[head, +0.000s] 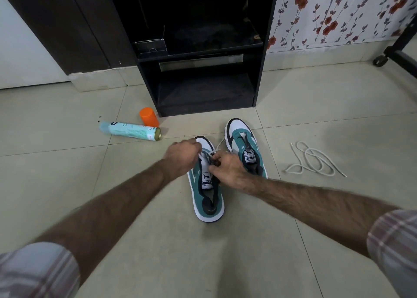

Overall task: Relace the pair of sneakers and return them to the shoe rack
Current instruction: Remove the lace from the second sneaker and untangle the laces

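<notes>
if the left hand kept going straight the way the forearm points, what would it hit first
The left hand points up and right across the near sneaker, so it would probably first meet the toe of the far sneaker, though depth is unclear.

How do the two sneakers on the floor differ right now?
The near sneaker has a white lace at its eyelets, worked by the left hand and right hand; the far sneaker has none and lies untouched, closer to the shoe rack. Both are teal and white.

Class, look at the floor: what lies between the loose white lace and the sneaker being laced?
The second sneaker, still unlaced, stands between the loose lace and the sneaker being laced, seen in the head view.
</notes>
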